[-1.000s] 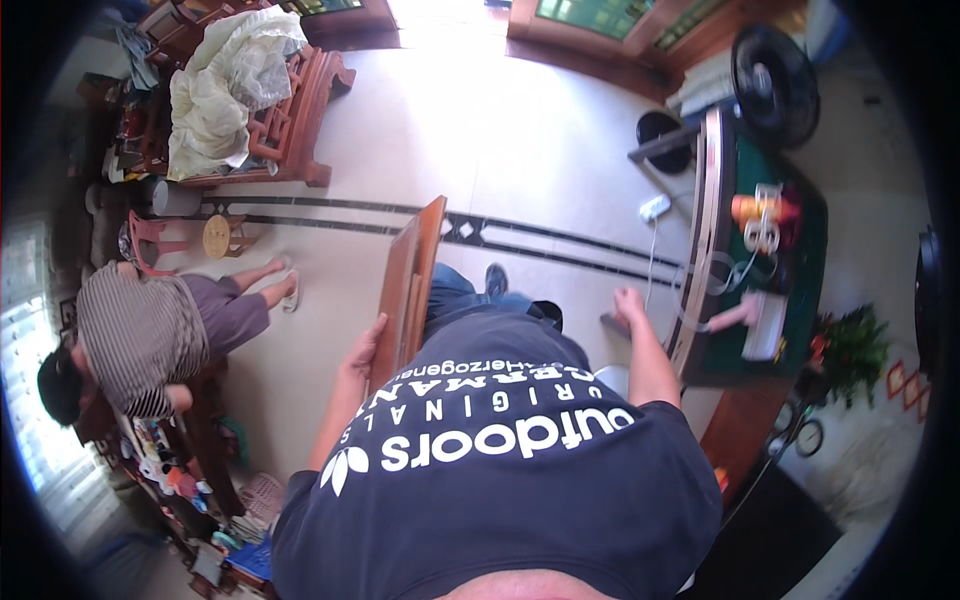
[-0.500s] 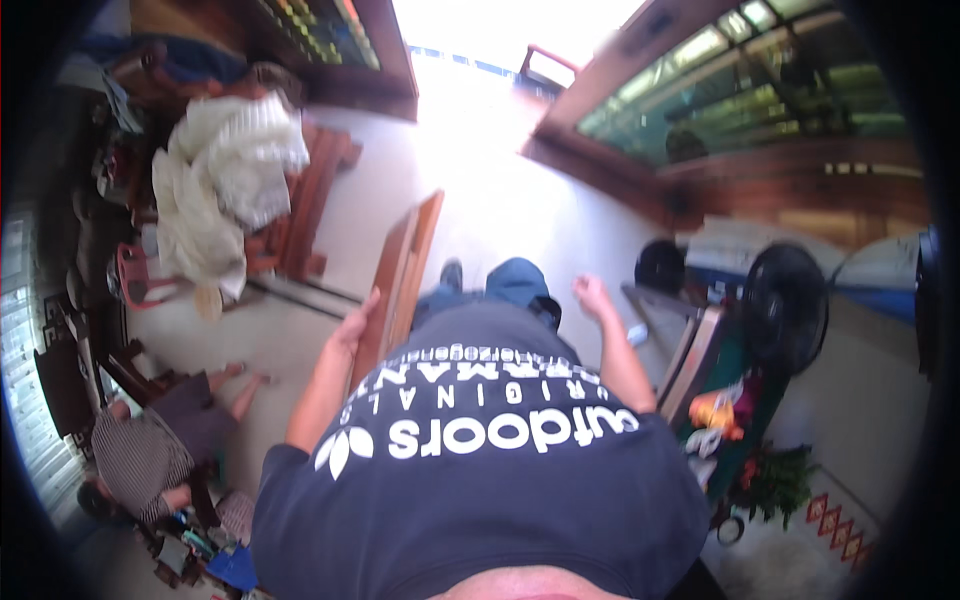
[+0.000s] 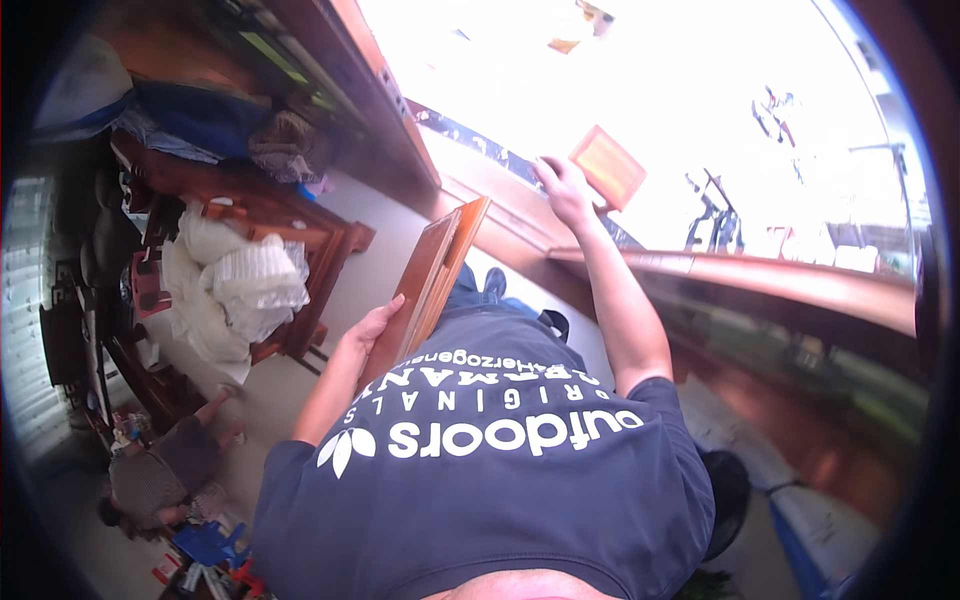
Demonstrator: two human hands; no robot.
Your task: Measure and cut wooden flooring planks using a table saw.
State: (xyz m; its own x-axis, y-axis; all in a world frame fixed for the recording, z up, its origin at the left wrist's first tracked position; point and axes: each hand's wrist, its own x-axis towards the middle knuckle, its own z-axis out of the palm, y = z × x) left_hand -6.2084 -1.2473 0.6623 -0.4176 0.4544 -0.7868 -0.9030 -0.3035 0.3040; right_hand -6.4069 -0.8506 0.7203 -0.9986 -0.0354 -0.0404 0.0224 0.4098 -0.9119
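My left hand is wrapped round the edge of a flat brown wooden panel, which stands tilted against my left side; it looks like two boards face to face. My right arm reaches forward to the doorway. My right hand is raised there with its fingers stretched out and nothing visible in them. Just beyond it, to the right, is a small orange-brown wooden piece with a framed top; it appears to stand outside, apart from my fingers.
Wooden doors stand on the left of the bright doorway, with a wooden door frame on the right. A wooden bench with white cloth is at left. Farther back, a person is near a blue plastic thing.
I have moved forward and turned right, into the doorway. My right hand has gone from beside my hip to raised out ahead. My left hand keeps hold of the wooden panel.
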